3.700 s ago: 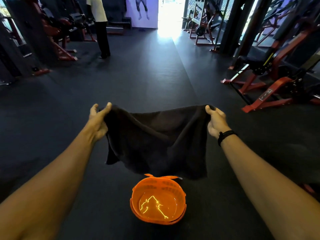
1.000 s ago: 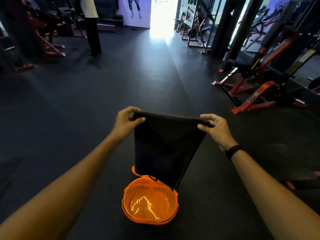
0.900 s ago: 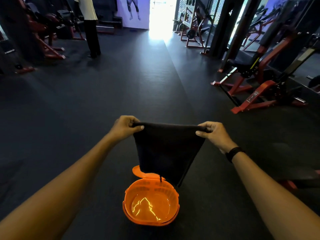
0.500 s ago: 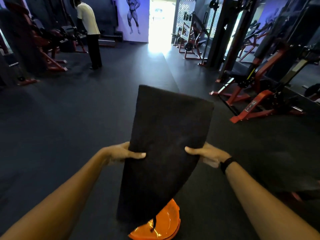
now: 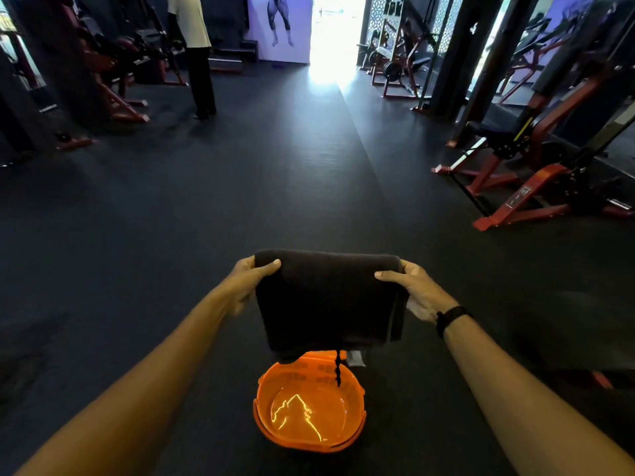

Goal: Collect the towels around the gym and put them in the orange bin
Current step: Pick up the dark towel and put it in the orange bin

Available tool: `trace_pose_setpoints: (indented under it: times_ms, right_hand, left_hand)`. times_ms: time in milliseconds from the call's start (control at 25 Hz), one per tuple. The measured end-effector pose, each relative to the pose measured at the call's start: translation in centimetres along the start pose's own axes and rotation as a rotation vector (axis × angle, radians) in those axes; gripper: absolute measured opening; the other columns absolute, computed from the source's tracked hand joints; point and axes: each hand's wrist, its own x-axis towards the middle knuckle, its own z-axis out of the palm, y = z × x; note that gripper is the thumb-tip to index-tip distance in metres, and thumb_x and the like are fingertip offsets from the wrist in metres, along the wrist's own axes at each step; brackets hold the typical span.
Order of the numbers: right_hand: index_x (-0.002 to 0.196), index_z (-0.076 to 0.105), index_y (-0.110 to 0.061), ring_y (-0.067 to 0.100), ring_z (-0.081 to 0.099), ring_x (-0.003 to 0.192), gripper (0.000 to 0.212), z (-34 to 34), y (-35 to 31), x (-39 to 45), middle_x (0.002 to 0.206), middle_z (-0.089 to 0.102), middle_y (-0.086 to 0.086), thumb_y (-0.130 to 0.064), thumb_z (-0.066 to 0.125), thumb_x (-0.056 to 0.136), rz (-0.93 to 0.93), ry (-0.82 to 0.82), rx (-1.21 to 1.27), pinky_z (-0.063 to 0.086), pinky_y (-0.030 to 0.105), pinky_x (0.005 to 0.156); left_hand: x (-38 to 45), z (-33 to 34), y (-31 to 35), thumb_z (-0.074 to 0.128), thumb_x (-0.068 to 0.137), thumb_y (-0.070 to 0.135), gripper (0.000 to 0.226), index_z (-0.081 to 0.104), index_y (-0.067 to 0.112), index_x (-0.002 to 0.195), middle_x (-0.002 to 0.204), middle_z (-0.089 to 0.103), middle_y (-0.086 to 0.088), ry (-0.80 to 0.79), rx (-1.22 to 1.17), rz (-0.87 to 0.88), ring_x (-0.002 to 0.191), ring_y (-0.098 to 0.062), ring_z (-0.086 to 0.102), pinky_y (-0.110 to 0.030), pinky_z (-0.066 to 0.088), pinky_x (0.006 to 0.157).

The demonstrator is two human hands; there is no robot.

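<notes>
An orange bin (image 5: 309,412) sits on the dark gym floor (image 5: 171,235) directly below the camera, its bottom showing bare with only a bright glint of reflected light, so no towel appears to lie in it yet. Above its far rim hangs a dark towel (image 5: 326,300), folded into a compact rectangle, with a thin cord and a small tag dangling from its lower edge toward the bin's mouth. The left hand (image 5: 245,281) pinches the towel's upper left corner, thumb on the near face and fingers behind; the right hand (image 5: 414,290), a black band (image 5: 452,319) at its wrist, grasps the upper right corner the same way. Held taut by both top corners and squarely over the bin, the towel looks lined up for a clean drop, the fold keeping it narrow enough to fit inside. The likely next step is simply to lower it and let go.

Farther off, red-framed machines (image 5: 536,173) line the right side of the room. At the far left a person (image 5: 194,53) in a light shirt stands by more equipment, near a bright doorway (image 5: 333,32).
</notes>
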Motion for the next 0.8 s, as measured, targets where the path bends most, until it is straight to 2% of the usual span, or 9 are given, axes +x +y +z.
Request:
trace_pose_setpoints:
  times_ms: [120,240,320,440,480,560,640,720,800]
  right_hand:
    - [0.126,0.053,-0.013,0.029,0.053,0.122,0.101,0.4,-0.5,-0.1,0.127,0.059,0.009,-0.033,0.094,0.036,-0.001,0.036,0.046,0.048,0.035,0.092]
    - [0.146,0.033,-0.021,0.027,0.038,0.135,0.089,0.9,-0.9,-0.3,0.149,0.034,0.004,-0.015,0.079,0.071,0.074,0.047,0.124,0.04,0.038,0.104]
    - [0.145,0.036,-0.026,0.028,0.04,0.131,0.08,1.0,-1.1,-0.6,0.147,0.033,0.004,0.0,0.071,0.078,0.024,0.085,0.121,0.045,0.036,0.099]
    - [0.134,0.051,-0.024,0.023,0.052,0.115,0.072,0.5,-1.4,-0.8,0.132,0.047,0.008,0.008,0.071,0.072,-0.068,0.064,0.026,0.05,0.03,0.087]
    - [0.127,0.057,-0.022,0.022,0.055,0.112,0.067,0.3,-1.5,-0.6,0.127,0.052,0.008,0.007,0.074,0.069,-0.103,0.058,-0.117,0.05,0.028,0.085]
    - [0.105,0.067,-0.019,0.021,0.06,0.105,0.05,0.2,-1.6,-0.2,0.111,0.063,0.006,0.001,0.083,0.062,-0.185,0.109,-0.546,0.048,0.021,0.078]
    - [0.088,0.069,-0.018,0.022,0.062,0.097,0.033,0.5,-1.2,-0.1,0.095,0.066,0.002,-0.006,0.085,0.061,-0.259,0.218,-0.824,0.045,0.022,0.07]
    - [0.084,0.069,-0.017,0.023,0.057,0.098,0.025,0.7,-0.8,-0.3,0.096,0.061,0.004,-0.014,0.084,0.064,-0.265,0.289,-0.92,0.046,0.028,0.076]
    - [0.081,0.067,-0.021,0.02,0.047,0.102,0.024,0.4,-0.9,-0.4,0.106,0.052,0.003,-0.025,0.085,0.065,-0.272,0.27,-1.021,0.046,0.033,0.086]
  left_hand:
    - [0.0,0.3,0.5,0.071,0.083,0.012,0.044,0.057,0.008,0.124,0.117,0.066,-0.012,0.005,0.014,0.017,0.105,-0.025,0.064,-0.042,0.053,0.092]
    - [-0.4,0.7,1.3,0.071,0.08,0.007,0.054,0.049,0.012,0.129,0.123,0.06,-0.01,-0.072,0.088,0.043,0.108,-0.022,0.061,-0.036,0.054,0.086]
    - [-0.4,0.5,1.5,0.078,0.073,0.01,0.075,0.038,0.016,0.137,0.13,0.053,-0.008,-0.093,0.102,0.065,0.113,-0.021,0.057,-0.038,0.052,0.092]
    - [0.1,0.1,1.6,0.082,0.068,0.007,0.109,0.013,0.031,0.149,0.134,0.04,-0.001,-0.123,0.101,0.106,0.124,-0.02,0.045,-0.045,0.041,0.106]
    - [0.1,0.1,1.7,0.082,0.069,0.005,0.108,0.015,0.03,0.15,0.135,0.038,0.001,-0.13,0.207,0.157,0.126,-0.016,0.04,-0.044,0.039,0.108]
    - [0.4,0.0,1.6,0.084,0.068,0.011,0.081,0.045,0.023,0.138,0.134,0.046,0.006,-0.092,0.542,0.305,0.124,-0.01,0.042,-0.041,0.042,0.106]
    - [0.8,0.3,1.3,0.085,0.067,0.018,0.044,0.068,0.019,0.107,0.107,0.066,0.002,0.026,0.774,0.447,0.104,-0.016,0.06,-0.041,0.052,0.09]
    - [1.0,0.3,0.8,0.085,0.067,0.025,0.028,0.07,0.02,0.089,0.091,0.064,0.001,0.176,0.909,0.509,0.093,-0.02,0.06,-0.038,0.052,0.078]
    - [1.3,0.1,0.7,0.085,0.067,0.029,0.025,0.065,0.026,0.083,0.094,0.057,0.002,0.234,0.949,0.538,0.092,-0.015,0.054,-0.035,0.048,0.076]
